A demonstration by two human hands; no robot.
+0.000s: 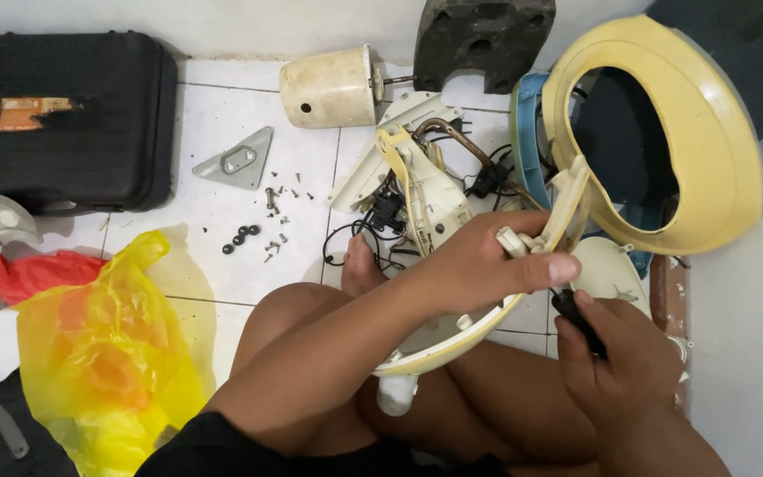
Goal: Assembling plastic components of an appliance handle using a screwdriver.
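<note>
— Fingers first: what are they doing?

— Those of the left hand (487, 265) are wrapped around the rim of a cream-yellow curved plastic housing (452, 340) that lies across the person's lap, thumb stretched flat along the top edge. The right hand (615, 353) is curled tight round the black handle of a slim tool, probably a screwdriver (580, 320), its tip pointed up toward the rim under that thumb.

— Why hold the housing that way?

— My reading is that the left hand steadies the shell against the legs so the tool can bear on one spot without the part twisting away. A white stub of the same assembly hangs down between the knees.

— And the surroundings?

— White floor tiles (222, 115) with dark grout. A small scatter of screws and black washers (253, 231) sits near a grey triangular metal bracket (238, 160), apparently kept together within reach. Beyond lie a cream cylindrical motor casing (328, 87) with its shaft sticking out, a tangle of black wires (381, 221), and a large pale-yellow plastic ring (717, 132) leaning over a blue part.

— To the left?

— A black hard-shell case (64, 115) and, nearer, a crumpled yellow plastic bag (99, 353) beside a red one (19, 269).
</note>
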